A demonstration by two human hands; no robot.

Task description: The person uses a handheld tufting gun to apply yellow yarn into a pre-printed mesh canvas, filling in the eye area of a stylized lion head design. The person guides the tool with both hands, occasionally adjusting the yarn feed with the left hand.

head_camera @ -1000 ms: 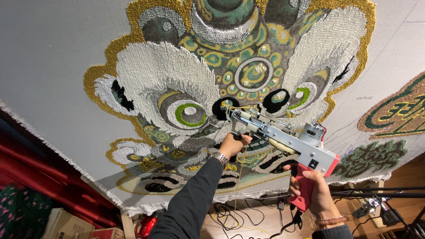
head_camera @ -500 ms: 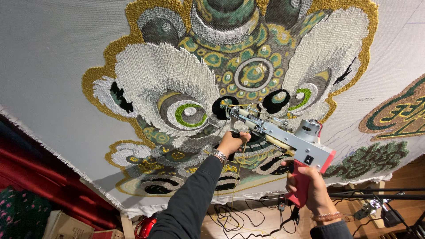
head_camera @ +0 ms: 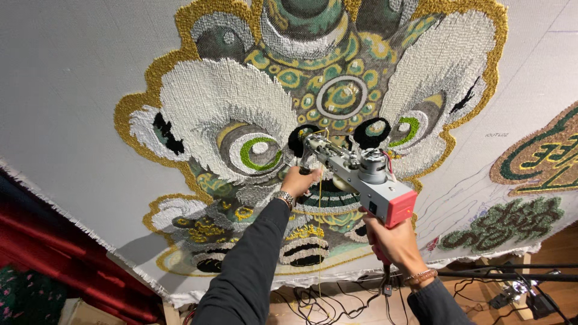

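Shifted slightly up and left across the stretched cloth [head_camera: 72, 90] since before: tufting gun [head_camera: 358, 174], nose pressed near the centre of the lion-face pattern [head_camera: 337, 96]. Right hand [head_camera: 391, 241] wrapped tight around the red rear handle, left hand [head_camera: 300, 180] clasping the front handle under the nose.

small faint dark printed marking [head_camera: 497, 135] on bare grey backing cloth, right of centre in frame, just right of gold-edged tufted figure. possible cardboard box corner [head_camera: 90, 313], tan, at lower left edge, mostly cut off. no screens, no signs in view.
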